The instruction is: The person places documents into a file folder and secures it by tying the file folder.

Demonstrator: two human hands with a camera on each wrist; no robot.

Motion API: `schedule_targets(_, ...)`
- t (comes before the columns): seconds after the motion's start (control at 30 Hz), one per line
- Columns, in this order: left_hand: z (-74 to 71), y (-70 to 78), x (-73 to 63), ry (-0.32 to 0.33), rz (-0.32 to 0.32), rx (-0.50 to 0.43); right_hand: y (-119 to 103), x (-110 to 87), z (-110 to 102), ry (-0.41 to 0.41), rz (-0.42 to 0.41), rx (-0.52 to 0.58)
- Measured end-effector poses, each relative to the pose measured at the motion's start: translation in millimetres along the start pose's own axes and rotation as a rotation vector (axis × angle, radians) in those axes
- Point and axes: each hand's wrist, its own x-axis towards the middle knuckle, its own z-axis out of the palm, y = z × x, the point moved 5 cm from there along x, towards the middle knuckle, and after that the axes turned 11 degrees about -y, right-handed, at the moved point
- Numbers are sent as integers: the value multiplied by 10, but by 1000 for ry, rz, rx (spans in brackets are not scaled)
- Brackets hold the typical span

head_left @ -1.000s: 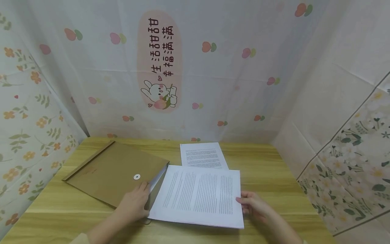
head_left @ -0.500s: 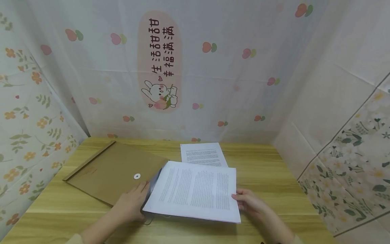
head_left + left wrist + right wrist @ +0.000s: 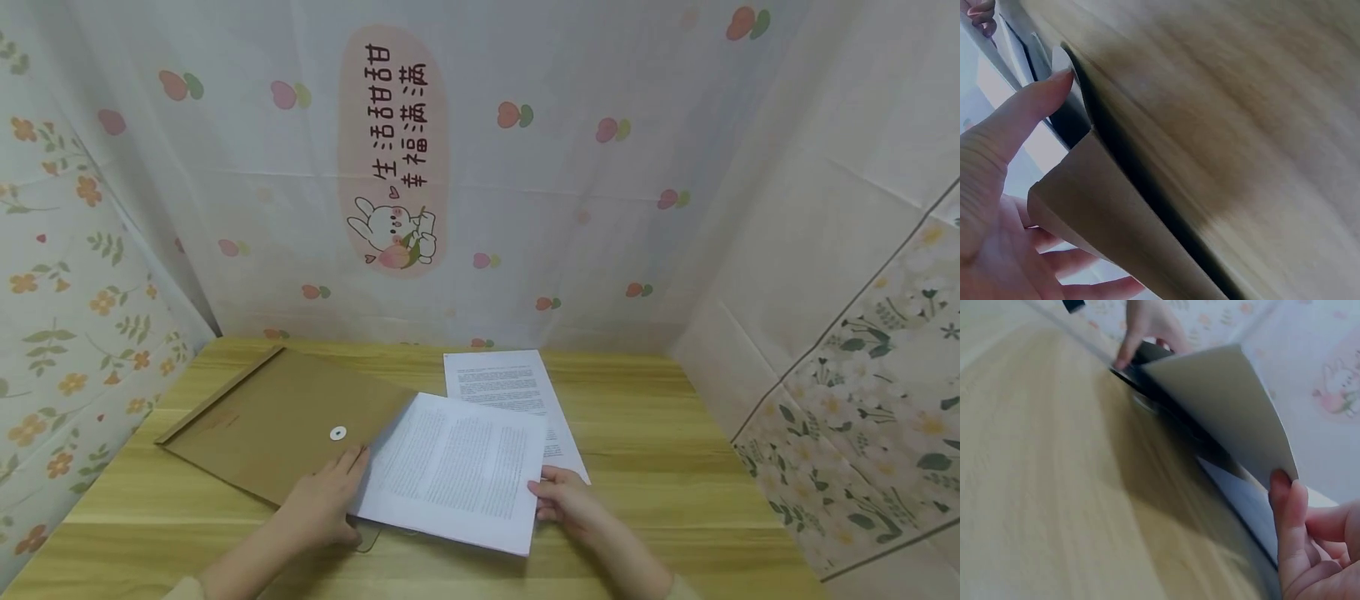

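Note:
A brown kraft document envelope [image 3: 277, 417] with a white button lies at the left of the table, its mouth facing right. My left hand [image 3: 322, 500] grips it at the near corner of the mouth; in the left wrist view the thumb [image 3: 1041, 103] lies on the lower flap [image 3: 1066, 62] and the fingers are on the upper side. My right hand [image 3: 570, 500] pinches the right edge of a printed paper stack [image 3: 465, 467]. The stack's left end is inside the envelope's mouth. In the right wrist view the stack [image 3: 1229, 394] is raised off the table and slightly bowed.
Another printed sheet [image 3: 498, 379] lies flat behind the stack, partly covered by it. A loop of string [image 3: 367, 540] shows below the envelope's mouth. Patterned cloth [image 3: 480, 167] hangs behind the wooden table [image 3: 675, 433] and along both sides.
My right hand has moved left with the paper stack, whose left end has gone into the envelope. More of the sheet behind shows. My left hand stays at the envelope's mouth.

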Motion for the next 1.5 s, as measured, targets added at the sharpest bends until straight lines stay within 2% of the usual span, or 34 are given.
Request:
schedule_targets(0.2,14,-16,-4,-2,3,-56,58,123,250,3,-10,44)
schedule_targets(0.4,12,-22,-15,6,6,-56,32,246,510,-11,-28,32)
schedule_targets(0.63,31,-32,-25,25,12,-30,-10,429,728,18,-20,-122)
schedule_targets(0.73,53,-40,-24,25,10,-28,-47,484,821,4,-17,-173)
schedule_targets(0.93,91,-49,-8,26,3,-32,-126,567,1035,-75,18,-148)
schedule_targets(1.1,75,-36,-17,32,4,-31,-159,696,1171,-98,14,-115)
schedule_targets(1.23,46,-16,-38,40,8,-27,-133,826,1267,-87,3,-78)
schedule_targets(1.5,20,-1,-77,57,11,-31,-93,1019,1465,-12,-14,-54)
